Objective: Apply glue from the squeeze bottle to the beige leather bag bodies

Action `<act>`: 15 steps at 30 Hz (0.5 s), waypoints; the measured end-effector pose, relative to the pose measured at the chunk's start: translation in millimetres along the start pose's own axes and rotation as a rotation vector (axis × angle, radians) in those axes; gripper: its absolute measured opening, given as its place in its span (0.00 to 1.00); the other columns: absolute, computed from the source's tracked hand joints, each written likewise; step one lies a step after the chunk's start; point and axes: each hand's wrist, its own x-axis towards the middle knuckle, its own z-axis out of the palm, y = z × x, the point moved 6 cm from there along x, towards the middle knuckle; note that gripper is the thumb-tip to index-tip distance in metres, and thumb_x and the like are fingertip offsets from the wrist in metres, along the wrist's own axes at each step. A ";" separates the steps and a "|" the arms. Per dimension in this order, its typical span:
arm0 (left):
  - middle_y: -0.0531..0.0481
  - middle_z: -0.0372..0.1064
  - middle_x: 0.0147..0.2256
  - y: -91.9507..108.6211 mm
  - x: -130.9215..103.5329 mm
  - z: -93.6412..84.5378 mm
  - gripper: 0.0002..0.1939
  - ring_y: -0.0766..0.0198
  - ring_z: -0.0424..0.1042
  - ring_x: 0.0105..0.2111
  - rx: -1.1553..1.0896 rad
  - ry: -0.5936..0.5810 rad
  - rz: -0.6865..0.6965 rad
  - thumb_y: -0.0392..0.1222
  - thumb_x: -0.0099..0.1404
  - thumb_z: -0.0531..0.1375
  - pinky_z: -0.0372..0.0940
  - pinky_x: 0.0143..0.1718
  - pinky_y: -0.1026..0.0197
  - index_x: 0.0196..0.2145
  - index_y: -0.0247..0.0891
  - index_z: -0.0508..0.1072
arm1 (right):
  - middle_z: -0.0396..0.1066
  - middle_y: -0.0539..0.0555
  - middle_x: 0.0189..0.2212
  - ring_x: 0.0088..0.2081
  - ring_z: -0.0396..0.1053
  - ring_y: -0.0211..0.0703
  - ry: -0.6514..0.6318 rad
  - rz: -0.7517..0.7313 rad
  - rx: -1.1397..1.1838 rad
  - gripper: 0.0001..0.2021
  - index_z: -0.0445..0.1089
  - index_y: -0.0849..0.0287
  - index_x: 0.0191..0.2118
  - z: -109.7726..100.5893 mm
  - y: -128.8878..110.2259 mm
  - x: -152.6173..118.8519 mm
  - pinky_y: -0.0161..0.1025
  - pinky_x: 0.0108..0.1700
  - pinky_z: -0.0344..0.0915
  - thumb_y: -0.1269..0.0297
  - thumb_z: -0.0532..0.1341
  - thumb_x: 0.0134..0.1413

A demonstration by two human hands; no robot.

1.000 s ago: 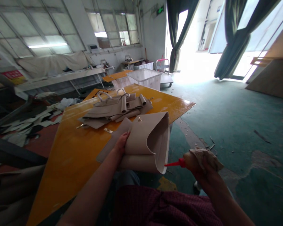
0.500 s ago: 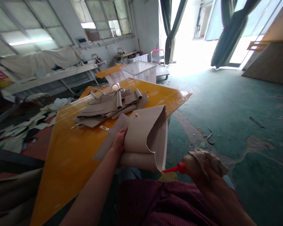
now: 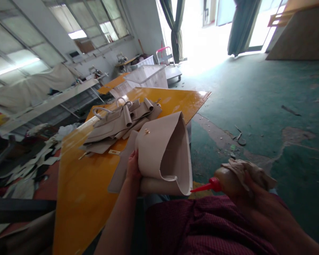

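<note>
A beige leather-like bag body (image 3: 156,145) with a small gold clasp is gripped at its left side by my left hand (image 3: 133,165). Its open end faces right, and a flat flap hangs out on the left. My right hand (image 3: 255,194) is closed around a squeeze bottle (image 3: 230,181) of brownish liquid with a red nozzle and a beige cloth (image 3: 257,171) wrapped over it. The nozzle tip (image 3: 195,191) is at the lower right corner of the bag's edge; I cannot tell whether it touches.
On the yellow table (image 3: 87,187) lies a pile of beige bag pieces (image 3: 119,122) with handles. A gold metal part (image 3: 114,152) is close by. White plastic bins (image 3: 149,76) and a trolley (image 3: 172,72) stand behind. Scraps (image 3: 22,173) litter the floor at left.
The view has swung right and tilted. The bag's mouth has opened wider, and the nozzle tip remains at its lower edge.
</note>
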 end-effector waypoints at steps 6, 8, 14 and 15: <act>0.44 0.84 0.43 8.1 1.7 -2.0 0.21 0.47 0.82 0.47 0.001 -0.057 -0.085 0.56 0.67 0.68 0.80 0.44 0.53 0.51 0.39 0.81 | 0.80 0.54 0.51 0.40 0.81 0.44 0.341 0.102 0.139 0.15 0.77 0.56 0.55 9.9 -9.1 -9.8 0.34 0.39 0.80 0.72 0.59 0.68; 0.41 0.84 0.45 13.2 4.9 -0.9 0.26 0.44 0.81 0.51 0.001 -0.102 -0.156 0.58 0.68 0.67 0.79 0.49 0.49 0.55 0.37 0.79 | 0.79 0.55 0.53 0.40 0.82 0.47 0.337 0.101 0.125 0.16 0.78 0.55 0.55 5.2 -9.5 -5.8 0.38 0.38 0.81 0.71 0.60 0.67; 0.41 0.84 0.38 44.5 14.5 9.6 0.24 0.46 0.84 0.37 0.096 -0.109 -0.341 0.46 0.67 0.67 0.81 0.43 0.48 0.56 0.32 0.77 | 0.78 0.54 0.55 0.44 0.81 0.50 0.214 0.047 0.140 0.21 0.78 0.51 0.55 -26.4 -1.6 17.9 0.39 0.39 0.81 0.70 0.71 0.55; 0.42 0.84 0.36 53.2 15.3 13.1 0.20 0.48 0.84 0.34 0.114 -0.103 -0.346 0.44 0.66 0.67 0.81 0.41 0.49 0.53 0.32 0.79 | 0.78 0.54 0.55 0.45 0.81 0.49 0.210 0.046 0.142 0.21 0.78 0.52 0.55 -28.3 -0.1 18.5 0.38 0.39 0.81 0.69 0.71 0.54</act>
